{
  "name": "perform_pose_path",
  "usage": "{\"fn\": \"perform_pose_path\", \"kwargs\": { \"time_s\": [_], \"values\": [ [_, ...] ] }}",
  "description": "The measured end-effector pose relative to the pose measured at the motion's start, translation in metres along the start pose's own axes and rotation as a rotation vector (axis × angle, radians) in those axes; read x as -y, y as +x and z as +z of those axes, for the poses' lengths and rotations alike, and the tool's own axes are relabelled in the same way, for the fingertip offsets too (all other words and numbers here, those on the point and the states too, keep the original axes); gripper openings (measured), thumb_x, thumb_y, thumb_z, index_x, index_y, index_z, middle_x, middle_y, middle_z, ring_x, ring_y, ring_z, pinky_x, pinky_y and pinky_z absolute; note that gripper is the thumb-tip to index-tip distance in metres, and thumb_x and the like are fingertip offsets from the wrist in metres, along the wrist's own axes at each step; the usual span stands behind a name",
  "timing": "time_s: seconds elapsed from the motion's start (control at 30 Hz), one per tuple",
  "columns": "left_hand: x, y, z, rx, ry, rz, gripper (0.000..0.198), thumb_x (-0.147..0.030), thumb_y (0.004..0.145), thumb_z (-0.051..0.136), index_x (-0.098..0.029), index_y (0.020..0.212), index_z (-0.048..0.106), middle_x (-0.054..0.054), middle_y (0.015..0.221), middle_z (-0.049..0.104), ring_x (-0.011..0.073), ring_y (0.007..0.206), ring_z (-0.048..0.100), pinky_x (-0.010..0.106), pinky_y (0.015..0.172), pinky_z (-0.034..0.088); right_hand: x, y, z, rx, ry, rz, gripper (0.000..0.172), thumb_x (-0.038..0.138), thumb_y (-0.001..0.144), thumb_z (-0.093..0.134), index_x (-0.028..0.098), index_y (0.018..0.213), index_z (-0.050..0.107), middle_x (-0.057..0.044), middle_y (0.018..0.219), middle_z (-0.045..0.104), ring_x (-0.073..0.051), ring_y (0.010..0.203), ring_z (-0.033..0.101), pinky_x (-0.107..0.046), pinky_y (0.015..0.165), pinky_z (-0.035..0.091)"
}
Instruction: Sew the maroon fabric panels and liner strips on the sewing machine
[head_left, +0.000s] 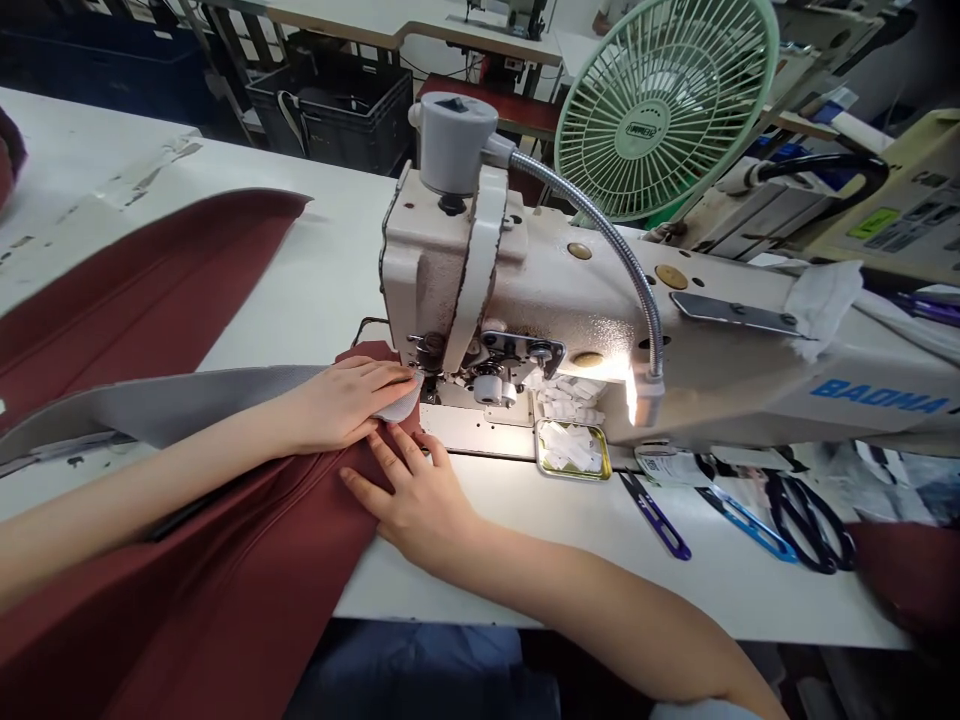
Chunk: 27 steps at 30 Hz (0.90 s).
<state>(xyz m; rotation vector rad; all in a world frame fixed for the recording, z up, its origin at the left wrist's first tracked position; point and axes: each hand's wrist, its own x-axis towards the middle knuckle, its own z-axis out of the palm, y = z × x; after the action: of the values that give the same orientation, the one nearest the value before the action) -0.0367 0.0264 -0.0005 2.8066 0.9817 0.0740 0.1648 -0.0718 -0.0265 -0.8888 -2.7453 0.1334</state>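
A maroon fabric piece [247, 560] with a grey backing [225, 395] runs from the lower left to the needle area of a sewing machine [525, 260]. My left hand [341, 405] is closed over the layers beside the presser foot, fingers together, with a curved grey edge showing beneath them. Just below, my right hand [424, 490] rests on the maroon side with its fingers spread, fingertips close to the left hand. The left hand and the machine head hide part of the fabric's far end.
Right of the needle stands a small tin [574, 450] of white scraps. Purple snips [656, 515], blue snips [750, 525] and black-handled scissors [810, 525] lie farther right. Another maroon piece [150, 270] spreads across the left. A green fan [667, 110] stands behind the machine.
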Motion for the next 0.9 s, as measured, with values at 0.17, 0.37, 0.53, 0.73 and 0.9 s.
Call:
{"fn": "perform_pose_path", "kwargs": {
  "time_s": [0.17, 0.37, 0.53, 0.73, 0.9],
  "values": [
    [0.001, 0.001, -0.002, -0.001, -0.009, -0.004, 0.054, -0.014, 0.087, 0.049, -0.021, 0.140, 0.052, 0.009, 0.145, 0.053, 0.0244, 0.132, 0.050, 0.040, 0.111, 0.038, 0.000, 0.001, -0.003, 0.035, -0.012, -0.005, 0.048, 0.036, 0.099, 0.052, 0.025, 0.146, 0.049, -0.023, 0.150, 0.046, -0.040, 0.139, 0.041, -0.057, 0.099, 0.039],
    [-0.007, 0.002, -0.003, 0.012, -0.046, -0.052, 0.051, -0.017, 0.090, 0.047, -0.021, 0.141, 0.052, 0.009, 0.144, 0.054, 0.0261, 0.130, 0.051, 0.042, 0.109, 0.040, 0.004, -0.005, -0.008, 0.045, -0.019, -0.020, 0.048, 0.034, 0.100, 0.051, 0.022, 0.146, 0.050, -0.027, 0.149, 0.046, -0.043, 0.138, 0.042, -0.058, 0.096, 0.041],
    [-0.021, 0.004, -0.001, -0.007, -0.080, -0.047, 0.051, -0.018, 0.089, 0.050, -0.021, 0.140, 0.052, 0.009, 0.143, 0.054, 0.0266, 0.130, 0.051, 0.042, 0.108, 0.042, 0.005, -0.016, -0.012, 0.056, -0.012, -0.023, 0.049, 0.034, 0.099, 0.053, 0.022, 0.147, 0.048, -0.026, 0.148, 0.048, -0.041, 0.138, 0.043, -0.059, 0.097, 0.040],
    [-0.027, 0.006, 0.001, -0.012, -0.075, -0.062, 0.049, -0.018, 0.091, 0.049, -0.020, 0.140, 0.052, 0.009, 0.144, 0.053, 0.0265, 0.129, 0.052, 0.042, 0.107, 0.042, 0.003, -0.022, -0.010, 0.047, 0.000, -0.017, 0.052, 0.037, 0.097, 0.055, 0.024, 0.147, 0.047, -0.024, 0.149, 0.046, -0.040, 0.141, 0.039, -0.059, 0.101, 0.038],
    [-0.026, 0.004, 0.005, -0.024, -0.044, -0.062, 0.048, -0.019, 0.092, 0.049, -0.018, 0.140, 0.051, 0.011, 0.144, 0.053, 0.0270, 0.131, 0.050, 0.042, 0.109, 0.041, 0.003, -0.023, -0.009, 0.019, -0.002, -0.027, 0.054, 0.038, 0.097, 0.055, 0.021, 0.147, 0.046, -0.026, 0.148, 0.047, -0.041, 0.139, 0.041, -0.058, 0.101, 0.038]
  ]
}}
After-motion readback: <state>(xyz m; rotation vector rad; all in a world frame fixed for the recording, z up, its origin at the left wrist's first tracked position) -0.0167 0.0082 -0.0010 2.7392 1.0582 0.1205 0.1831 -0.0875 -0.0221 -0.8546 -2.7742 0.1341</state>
